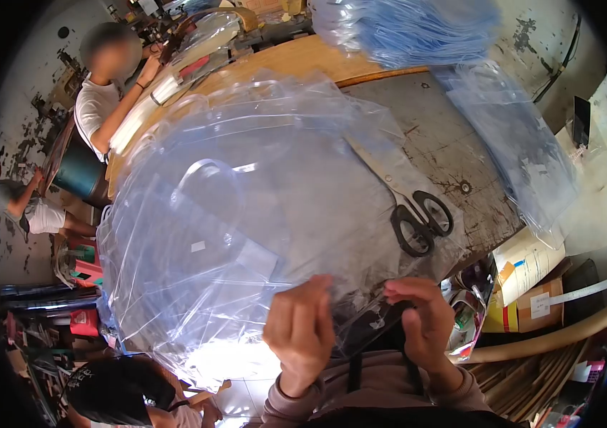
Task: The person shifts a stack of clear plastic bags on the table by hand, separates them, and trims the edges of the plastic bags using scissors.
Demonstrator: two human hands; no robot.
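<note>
Clear plastic bags (275,192) with looped handles lie spread in a wide pile over the table. My left hand (302,328) is over the near edge of the pile, its fingers curled; whatever it may hold is too small to make out. To its right my right hand (423,314) is raised with thumb and fingers apart, near the plastic's crumpled near corner. Scissors (407,203) with black handles lie on the plastic beyond my right hand, blades slightly apart, tips pointing away to the left.
A tall stack of bluish plastic (417,32) stands at the back. More folded plastic (521,143) hangs over the worn table's (460,164) right side. A person (103,93) works at the far left, another (25,203) behind, and a third (118,392) sits low at front left.
</note>
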